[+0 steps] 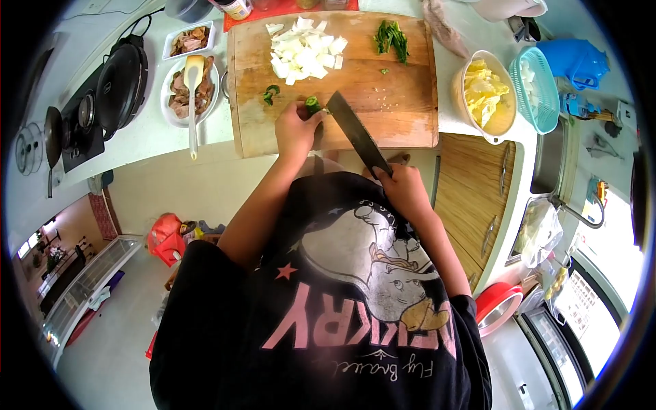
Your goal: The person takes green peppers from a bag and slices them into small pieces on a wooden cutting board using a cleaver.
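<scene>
My left hand (295, 130) is closed at the near side of the wooden cutting board (417, 89), its fingers pinching a short green vegetable piece (312, 104) whose exact kind I cannot tell. In my right hand (404, 188) is the handle of a kitchen knife (355, 133) with a broad dark blade. The blade slants up and left, its tip just right of the green piece. Chopped white vegetable pieces (307, 51) are heaped farther back. Cut green strips (391, 42) lie at the back right, and a small curled green scrap (271, 94) lies left of my left hand.
Left of the board stand a white plate of meat (167, 102) with a spatula (193, 85) across it and a smaller meat tray (190, 41). On the right are a bowl of yellow-green leaves (484, 96) and a turquoise basket (543, 116), near the sink (547, 164).
</scene>
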The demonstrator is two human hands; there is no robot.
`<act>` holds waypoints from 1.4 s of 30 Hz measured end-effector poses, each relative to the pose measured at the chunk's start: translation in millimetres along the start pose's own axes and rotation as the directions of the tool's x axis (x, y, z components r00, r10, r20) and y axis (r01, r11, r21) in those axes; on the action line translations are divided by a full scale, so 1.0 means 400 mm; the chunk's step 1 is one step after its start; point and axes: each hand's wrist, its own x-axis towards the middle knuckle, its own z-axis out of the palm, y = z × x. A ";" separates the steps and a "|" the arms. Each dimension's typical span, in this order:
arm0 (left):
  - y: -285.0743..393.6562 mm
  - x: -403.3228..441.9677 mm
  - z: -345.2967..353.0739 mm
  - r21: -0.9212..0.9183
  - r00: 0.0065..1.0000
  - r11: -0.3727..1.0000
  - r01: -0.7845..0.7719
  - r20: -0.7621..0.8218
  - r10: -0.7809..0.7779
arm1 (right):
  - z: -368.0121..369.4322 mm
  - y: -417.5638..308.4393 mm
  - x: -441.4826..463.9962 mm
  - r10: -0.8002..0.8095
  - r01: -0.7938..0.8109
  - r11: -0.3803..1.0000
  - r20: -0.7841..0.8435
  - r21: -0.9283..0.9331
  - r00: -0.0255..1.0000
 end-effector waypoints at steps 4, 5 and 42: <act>0.000 -0.002 -0.010 -0.078 0.999 0.997 0.019 0.040 -0.015 | 0.002 -0.027 0.010 -0.005 0.005 1.000 0.015 -0.020 1.000; -0.011 -0.004 -0.004 -0.127 1.000 0.992 -0.005 0.030 0.008 | 0.005 -0.021 0.012 -0.016 0.017 0.999 0.011 -0.031 1.000; 0.159 -0.117 -0.098 -0.380 0.958 0.888 -0.261 0.010 0.286 | -0.042 -0.061 -0.110 -0.340 0.342 0.938 -0.323 -0.052 0.883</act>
